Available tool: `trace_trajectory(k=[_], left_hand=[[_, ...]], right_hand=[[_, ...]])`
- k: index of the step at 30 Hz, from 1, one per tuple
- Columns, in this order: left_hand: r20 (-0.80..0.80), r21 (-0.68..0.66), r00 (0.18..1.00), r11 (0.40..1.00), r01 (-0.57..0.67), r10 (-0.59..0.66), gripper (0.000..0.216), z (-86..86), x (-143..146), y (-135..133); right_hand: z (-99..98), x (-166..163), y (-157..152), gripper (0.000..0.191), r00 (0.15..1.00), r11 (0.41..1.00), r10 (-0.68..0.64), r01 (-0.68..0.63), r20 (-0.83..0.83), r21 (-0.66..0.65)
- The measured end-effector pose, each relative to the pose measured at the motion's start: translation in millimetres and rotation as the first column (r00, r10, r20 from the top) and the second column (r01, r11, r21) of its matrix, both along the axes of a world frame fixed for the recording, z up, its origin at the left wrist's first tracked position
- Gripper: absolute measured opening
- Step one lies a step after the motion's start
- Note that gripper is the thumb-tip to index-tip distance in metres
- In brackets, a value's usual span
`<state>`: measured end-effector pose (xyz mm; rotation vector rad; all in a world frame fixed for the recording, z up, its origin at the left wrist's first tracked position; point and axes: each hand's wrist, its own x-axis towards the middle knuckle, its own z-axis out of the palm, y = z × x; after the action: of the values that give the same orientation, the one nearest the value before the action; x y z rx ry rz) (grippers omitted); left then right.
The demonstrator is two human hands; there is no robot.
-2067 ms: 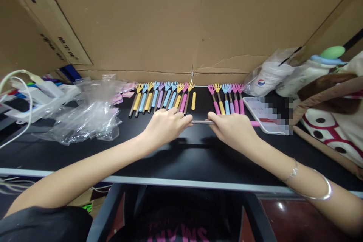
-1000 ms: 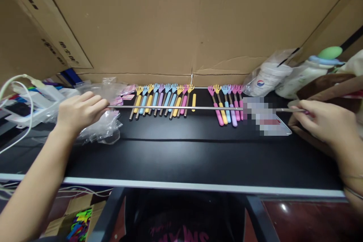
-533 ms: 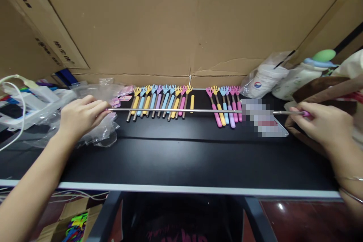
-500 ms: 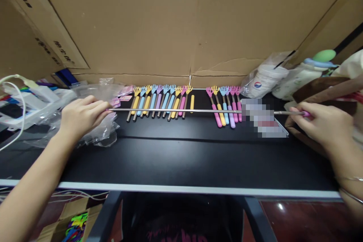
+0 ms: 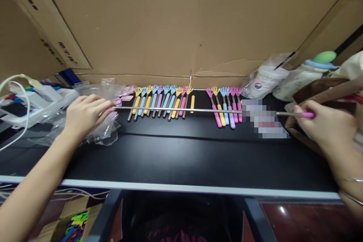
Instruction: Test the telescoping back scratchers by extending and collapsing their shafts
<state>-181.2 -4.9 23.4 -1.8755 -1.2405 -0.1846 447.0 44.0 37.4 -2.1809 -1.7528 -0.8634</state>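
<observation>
A telescopic back scratcher [image 5: 181, 110] is pulled out to full length, a thin steel rod held level above the black table [image 5: 181, 159]. My left hand [image 5: 85, 115] pinches its left end, where the claw head is hidden in my fingers. My right hand [image 5: 326, 126] grips the pink handle at the right end. Behind the rod lie two rows of collapsed scratchers with yellow, blue, pink and purple handles: a long row [image 5: 159, 102] at centre left and a shorter row [image 5: 225, 106] at centre right.
Crumpled clear plastic bags [image 5: 93, 94] lie at the left beside white cables and a power strip [image 5: 25, 98]. A phone [image 5: 266, 121], a bagged paper cup [image 5: 263, 79], a bottle [image 5: 306, 75] and a tote bag [image 5: 340, 90] crowd the right. Cardboard walls the back.
Two seconds ago my hands were close together at the table's centre on the collapsed scratcher. They have drawn apart, stretching the rod to full length, and in the last half second they have barely moved.
</observation>
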Motion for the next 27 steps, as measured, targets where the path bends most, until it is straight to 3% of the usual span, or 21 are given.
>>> trace_trajectory(k=[6, 10, 15, 21, 27], left_hand=[[-0.092, -0.059, 0.996, 0.998, -0.011, 0.006, 0.026, 1.1, 1, -2], [-0.078, -0.062, 0.995, 0.996, 0.065, -0.07, 0.026, 4.0, 9, 1], [0.004, -0.092, 0.964, 0.96, 0.264, -0.265, 0.032, 3.6, 64, 7], [0.174, -0.26, 0.895, 0.857, 0.445, -0.411, 0.037, -4.2, 159, -6], [0.198, -0.27, 0.877, 0.836, 0.478, -0.438, 0.031, 3.9, 194, -16]], right_hand=[[0.9, -8, -6, 0.03, 0.997, 0.994, 0.066, -0.063, 0.031, -0.091], [1.4, -29, -7, 0.032, 0.995, 0.994, 0.072, -0.066, 0.067, -0.082], [-1.2, -87, -17, 0.029, 0.951, 0.951, 0.277, -0.25, 0.141, -0.182], [-8.1, -171, -45, 0.023, 0.802, 0.798, 0.588, -0.554, 0.106, -0.235], [-15.9, -205, -59, 0.018, 0.701, 0.675, 0.713, -0.684, 0.005, -0.276]])
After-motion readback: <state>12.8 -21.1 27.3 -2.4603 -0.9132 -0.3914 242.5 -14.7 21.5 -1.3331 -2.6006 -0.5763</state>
